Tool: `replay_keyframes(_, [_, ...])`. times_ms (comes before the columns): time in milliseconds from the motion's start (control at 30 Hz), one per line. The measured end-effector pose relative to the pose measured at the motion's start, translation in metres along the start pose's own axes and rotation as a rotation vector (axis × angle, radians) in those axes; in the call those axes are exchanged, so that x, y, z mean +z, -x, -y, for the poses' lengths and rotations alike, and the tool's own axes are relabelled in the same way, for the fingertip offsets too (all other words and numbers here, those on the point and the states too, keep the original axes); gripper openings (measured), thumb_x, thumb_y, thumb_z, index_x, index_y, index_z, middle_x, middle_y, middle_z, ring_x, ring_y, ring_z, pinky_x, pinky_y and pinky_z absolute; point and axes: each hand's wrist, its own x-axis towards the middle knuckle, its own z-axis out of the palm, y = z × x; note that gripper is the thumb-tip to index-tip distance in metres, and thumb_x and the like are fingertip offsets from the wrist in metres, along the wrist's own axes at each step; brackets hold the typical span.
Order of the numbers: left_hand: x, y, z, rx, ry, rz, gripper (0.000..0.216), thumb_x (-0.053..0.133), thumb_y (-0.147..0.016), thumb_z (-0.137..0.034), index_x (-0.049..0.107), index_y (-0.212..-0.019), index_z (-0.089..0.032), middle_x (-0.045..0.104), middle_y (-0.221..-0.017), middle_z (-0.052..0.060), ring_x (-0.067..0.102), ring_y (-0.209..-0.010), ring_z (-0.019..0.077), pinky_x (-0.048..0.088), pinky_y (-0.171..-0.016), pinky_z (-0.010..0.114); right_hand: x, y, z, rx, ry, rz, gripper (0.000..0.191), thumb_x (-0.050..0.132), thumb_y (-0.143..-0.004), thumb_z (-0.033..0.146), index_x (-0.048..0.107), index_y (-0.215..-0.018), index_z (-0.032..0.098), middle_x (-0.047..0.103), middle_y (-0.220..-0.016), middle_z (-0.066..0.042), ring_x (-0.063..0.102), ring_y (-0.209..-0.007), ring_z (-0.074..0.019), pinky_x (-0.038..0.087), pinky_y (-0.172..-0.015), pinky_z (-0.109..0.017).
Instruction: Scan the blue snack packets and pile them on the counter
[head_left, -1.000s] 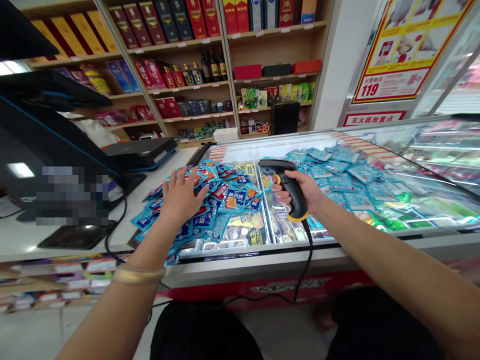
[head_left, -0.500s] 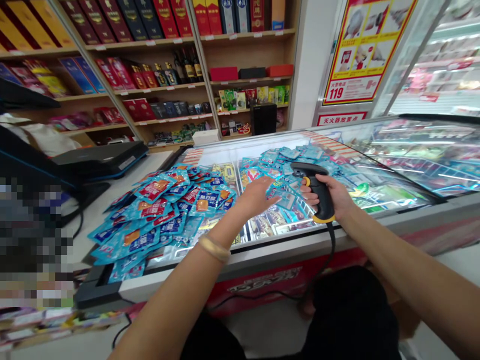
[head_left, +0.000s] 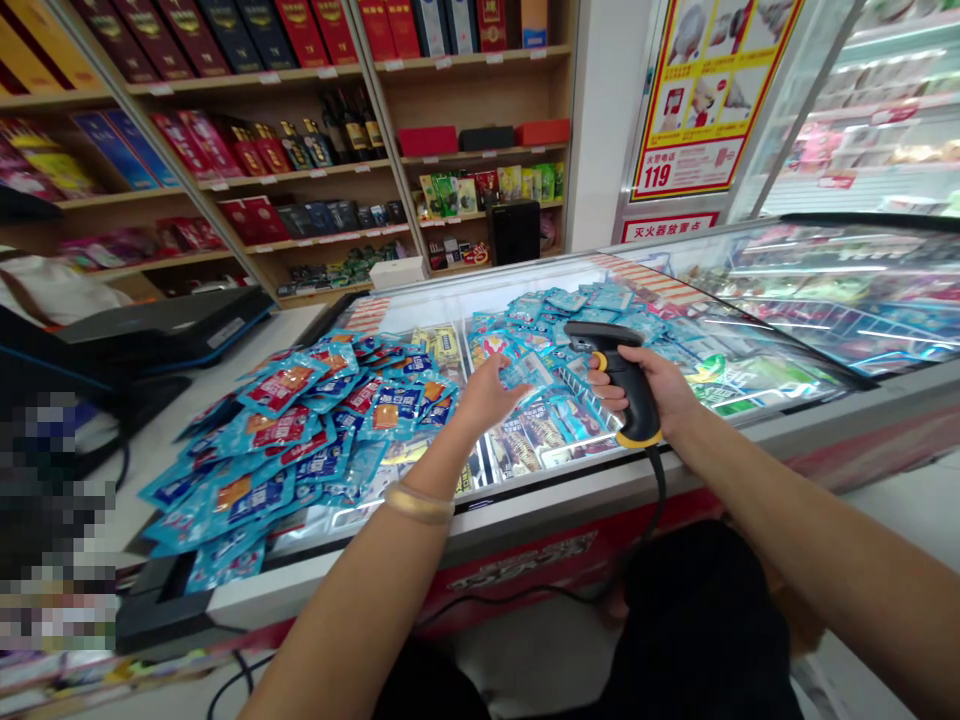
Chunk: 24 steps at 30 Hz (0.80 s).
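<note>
My right hand [head_left: 652, 395] is wrapped round the grip of a black and yellow handheld barcode scanner [head_left: 634, 385], its head pointing left above the freezer glass. To the left of it, my left hand [head_left: 487, 398] has thumb and fingers apart, near the blue snack packets [head_left: 525, 370] on the right-hand pile; I see nothing gripped in it. A gold bangle [head_left: 420, 503] circles my left wrist. Another heap of blue snack packets [head_left: 277, 440], with red or dark-blue labels, covers the left end of the glass. The scanner's cord [head_left: 658, 490] hangs down over the front edge.
The packets lie on a glass-topped chest freezer [head_left: 525, 500] with frozen goods under the glass. At the left are a counter [head_left: 195, 400] and a dark flat device [head_left: 180, 325]. Shelves of boxes and bottles [head_left: 300, 175] stand behind. A cable [head_left: 517, 597] runs low below the freezer edge.
My left hand has drawn slightly left, away from the scanner. The scanner stays in my right hand in much the same pose. The whole view has shifted a little.
</note>
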Motion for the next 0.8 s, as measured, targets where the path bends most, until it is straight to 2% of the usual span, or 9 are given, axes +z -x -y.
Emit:
replay_keyframes(133, [0.0017, -0.0042, 0.0042, 0.022, 0.201, -0.091, 0.044, 0.074, -0.075, -0.03, 0.067, -0.116, -0.015, 0.073, -0.117, 0.013, 0.067, -0.109, 0.0267, 0.051, -0.097, 0.041, 0.0017, -0.0001, -0.0021, 0.024, 0.014, 0.038, 0.013, 0.056, -0.08, 0.027, 0.056, -0.089, 0.017, 0.047, -0.07, -0.002, 0.036, -0.051, -0.0105, 0.037, -0.04, -0.02])
replay_keyframes(267, [0.0017, -0.0045, 0.0018, 0.077, 0.304, -0.087, 0.032, 0.065, -0.08, -0.025, 0.072, -0.109, -0.015, 0.076, -0.111, 0.008, 0.069, -0.104, 0.0235, 0.052, -0.096, 0.039, 0.0025, -0.0011, -0.0046, 0.053, 0.061, 0.089, 0.016, 0.058, -0.08, 0.028, 0.055, -0.09, 0.017, 0.047, -0.07, -0.002, 0.037, -0.051, -0.0103, 0.036, -0.041, -0.02])
replay_keyframes(467, [0.0026, -0.0036, 0.0023, 0.099, 0.262, -0.087, 0.037, 0.062, -0.078, -0.023, 0.071, -0.113, -0.014, 0.076, -0.107, 0.007, 0.069, -0.098, 0.0218, 0.053, -0.092, 0.036, 0.0013, 0.0003, -0.006, 0.064, 0.092, 0.132, 0.019, 0.062, -0.079, 0.031, 0.056, -0.089, 0.016, 0.047, -0.072, -0.002, 0.037, -0.053, -0.0101, 0.036, -0.042, -0.02])
replay_keyframes(700, [0.0038, -0.0052, 0.0062, 0.092, 0.199, -0.112, 0.027, 0.062, -0.078, -0.026, 0.072, -0.101, -0.016, 0.076, -0.094, 0.004, 0.067, -0.09, 0.02, 0.053, -0.086, 0.033, 0.0022, 0.0006, -0.0051, 0.069, 0.13, 0.145, 0.017, 0.061, -0.081, 0.032, 0.056, -0.087, 0.017, 0.045, -0.072, -0.001, 0.035, -0.052, -0.0099, 0.036, -0.041, -0.02])
replay_keyframes(800, [0.0064, -0.0059, 0.0069, 0.068, 0.192, -0.125, 0.031, 0.064, -0.078, -0.026, 0.072, -0.106, -0.016, 0.076, -0.1, 0.005, 0.068, -0.096, 0.021, 0.053, -0.089, 0.034, 0.0024, 0.0012, -0.005, 0.069, 0.118, 0.129, 0.017, 0.061, -0.079, 0.031, 0.057, -0.087, 0.017, 0.045, -0.072, -0.001, 0.035, -0.052, -0.0096, 0.036, -0.041, -0.02])
